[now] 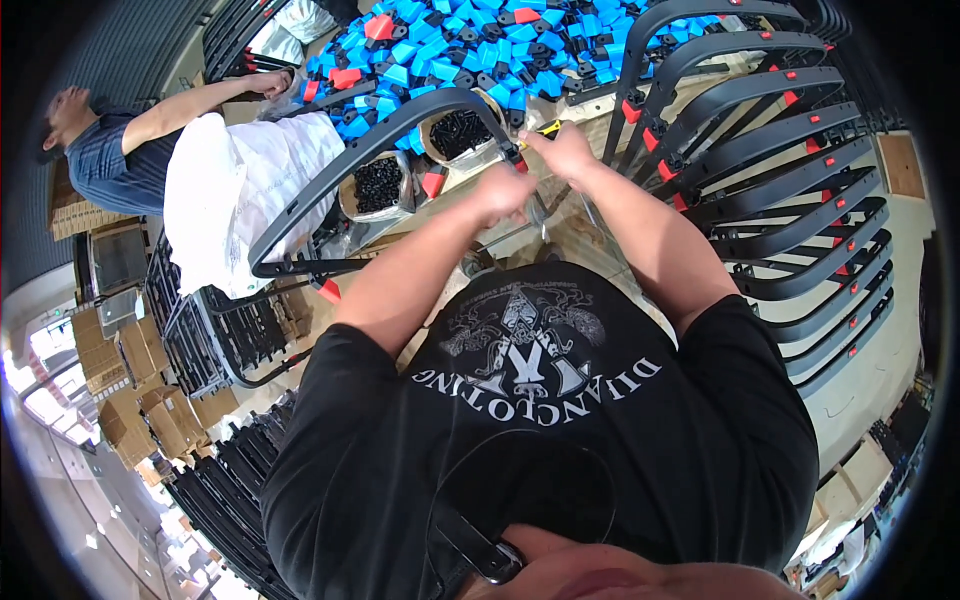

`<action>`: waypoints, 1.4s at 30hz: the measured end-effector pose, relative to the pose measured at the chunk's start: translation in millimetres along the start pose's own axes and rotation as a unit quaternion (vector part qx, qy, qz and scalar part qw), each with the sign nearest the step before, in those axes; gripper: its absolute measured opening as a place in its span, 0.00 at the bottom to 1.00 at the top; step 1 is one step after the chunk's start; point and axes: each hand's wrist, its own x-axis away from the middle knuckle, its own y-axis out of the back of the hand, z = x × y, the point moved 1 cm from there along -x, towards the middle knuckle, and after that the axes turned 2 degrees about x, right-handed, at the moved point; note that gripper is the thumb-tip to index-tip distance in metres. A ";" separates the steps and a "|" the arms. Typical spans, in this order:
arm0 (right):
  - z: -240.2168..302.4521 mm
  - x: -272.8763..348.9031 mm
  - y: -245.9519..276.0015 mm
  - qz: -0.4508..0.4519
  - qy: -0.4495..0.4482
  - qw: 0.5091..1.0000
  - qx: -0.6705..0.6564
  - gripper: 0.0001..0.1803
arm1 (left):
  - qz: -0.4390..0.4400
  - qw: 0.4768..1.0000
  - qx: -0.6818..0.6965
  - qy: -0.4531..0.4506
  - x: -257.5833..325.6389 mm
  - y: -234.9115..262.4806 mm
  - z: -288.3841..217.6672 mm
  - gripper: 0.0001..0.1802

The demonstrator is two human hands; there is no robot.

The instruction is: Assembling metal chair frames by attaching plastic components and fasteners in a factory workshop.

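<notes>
A black curved tube frame (385, 126) arches in front of me, with a red piece near its end. My left hand (505, 194) is closed round that end, just below the red piece. Close beside it on the right, my right hand (562, 152) is closed on a yellow-and-black hand tool (549, 129); its exact kind is partly hidden by the fingers. Beyond my left hand stands an open bag of small black parts (460, 133), and a second bag of black parts (378, 185) sits nearer on the left.
Blue plastic pieces (430, 50), with some red and black ones, are heaped at the back. Several black curved frames (790, 185) stand stacked on the right. On the left, another person (115, 160) reaches toward the heap beside a white sack (235, 190). Cardboard boxes (125, 355) lie farther left.
</notes>
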 end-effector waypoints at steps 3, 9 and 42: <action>14.7 12.3 2.2 0.005 0.020 1.000 -0.012 0.39 | 0.066 0.957 0.279 0.050 16.3 22.4 -2.4 0.14; 7.5 9.1 4.0 0.030 0.022 0.999 -0.018 0.44 | -0.245 0.947 -0.190 -0.086 14.9 -25.6 7.3 0.28; 12.8 38.5 19.6 0.018 0.128 0.992 0.005 0.36 | -0.370 0.924 0.062 -0.074 64.1 96.9 159.4 0.30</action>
